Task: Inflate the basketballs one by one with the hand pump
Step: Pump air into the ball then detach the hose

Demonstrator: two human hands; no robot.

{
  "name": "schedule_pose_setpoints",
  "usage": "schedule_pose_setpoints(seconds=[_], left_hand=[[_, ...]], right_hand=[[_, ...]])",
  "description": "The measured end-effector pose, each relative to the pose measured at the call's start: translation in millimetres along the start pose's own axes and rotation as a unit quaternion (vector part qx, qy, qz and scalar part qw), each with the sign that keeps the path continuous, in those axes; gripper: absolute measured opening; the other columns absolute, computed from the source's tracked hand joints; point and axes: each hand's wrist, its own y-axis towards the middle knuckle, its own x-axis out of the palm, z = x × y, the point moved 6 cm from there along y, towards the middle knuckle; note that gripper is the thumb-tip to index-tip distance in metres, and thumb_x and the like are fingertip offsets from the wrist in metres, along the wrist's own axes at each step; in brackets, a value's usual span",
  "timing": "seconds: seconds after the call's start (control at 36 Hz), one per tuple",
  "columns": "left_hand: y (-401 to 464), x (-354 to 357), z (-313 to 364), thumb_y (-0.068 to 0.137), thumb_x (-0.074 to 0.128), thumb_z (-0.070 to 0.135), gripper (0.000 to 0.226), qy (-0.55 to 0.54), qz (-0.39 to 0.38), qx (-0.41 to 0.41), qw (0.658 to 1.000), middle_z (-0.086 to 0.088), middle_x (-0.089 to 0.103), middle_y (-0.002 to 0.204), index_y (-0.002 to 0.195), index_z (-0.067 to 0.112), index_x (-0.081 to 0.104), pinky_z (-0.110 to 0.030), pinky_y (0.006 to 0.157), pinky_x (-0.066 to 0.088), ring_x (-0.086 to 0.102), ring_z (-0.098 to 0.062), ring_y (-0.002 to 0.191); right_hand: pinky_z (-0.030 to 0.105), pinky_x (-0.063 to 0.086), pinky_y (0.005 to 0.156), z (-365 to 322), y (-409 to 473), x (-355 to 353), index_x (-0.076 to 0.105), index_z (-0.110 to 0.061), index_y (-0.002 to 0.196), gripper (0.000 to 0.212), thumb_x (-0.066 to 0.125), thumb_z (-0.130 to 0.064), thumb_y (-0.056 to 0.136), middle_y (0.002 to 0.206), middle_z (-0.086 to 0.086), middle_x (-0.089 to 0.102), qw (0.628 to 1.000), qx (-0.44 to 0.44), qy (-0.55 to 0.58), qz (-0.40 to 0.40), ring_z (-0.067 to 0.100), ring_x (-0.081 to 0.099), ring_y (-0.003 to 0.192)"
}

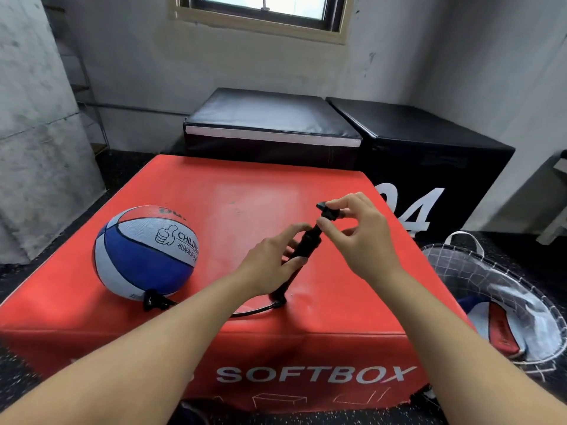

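Your left hand [270,262] is curled round the black barrel of the hand pump [302,250], thumb on the near side and fingers wrapped over the far side, about halfway up its length. The pump stands tilted, its foot resting on the red soft box [214,197] just below and toward you from that grip, its top leaning away to the right. Your right hand [359,234] pinches the T-handle [329,212] at the top of the pump between thumb and forefinger, the other fingers loosely bent behind it; this hand sits just above and to the right of your left one, the two nearly touching along the shaft.

From the pump's foot a thin black hose [254,310] runs leftward, passing under your left forearm. It ends at a black connector [153,300] touching the lower side of the basketball [144,251]. That ball, blue, white and red, rests on the box well to the left of your left hand and apart from it.

To the right of your right forearm, down on the floor beside the box, a net bag [497,305] holds another ball [503,331], partly hidden by the mesh.
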Motion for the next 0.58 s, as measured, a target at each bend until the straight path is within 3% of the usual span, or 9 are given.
schedule_pose_setpoints(seconds=[0.31, 0.58], left_hand=[[0.8, -0.2, 1.6, 0.097, 0.067, 0.021, 0.063, -0.01, -0.005, 0.002, 1.0, 0.012, 0.071, 0.109, 0.137, 0.062, 0.041, -0.049, 0.09, 0.06, 0.073, -0.019, 0.097], [-1.6, 5.0, 15.4, 0.096, 0.068, 0.022, 0.063, 0.039, -0.012, 0.004, 0.999, 0.015, 0.071, 0.113, 0.137, 0.062, 0.041, -0.045, 0.091, 0.06, 0.073, -0.015, 0.097]], right_hand=[[0.025, 0.049, 0.073, 9.4, -9.9, 13.8, 0.072, -0.026, 0.098, 0.011, 0.08, -0.027, 0.09, 0.098, -0.016, 0.062, 0.999, 0.039, 0.0, -0.037, 0.001, 0.067, 0.095], [0.023, 0.051, 0.067, 5.9, -13.3, -18.3, 0.068, -0.032, 0.109, 0.026, 0.081, -0.02, 0.09, 0.112, -0.018, 0.07, 0.995, 0.08, 0.059, -0.009, 0.0, 0.071, 0.1]])
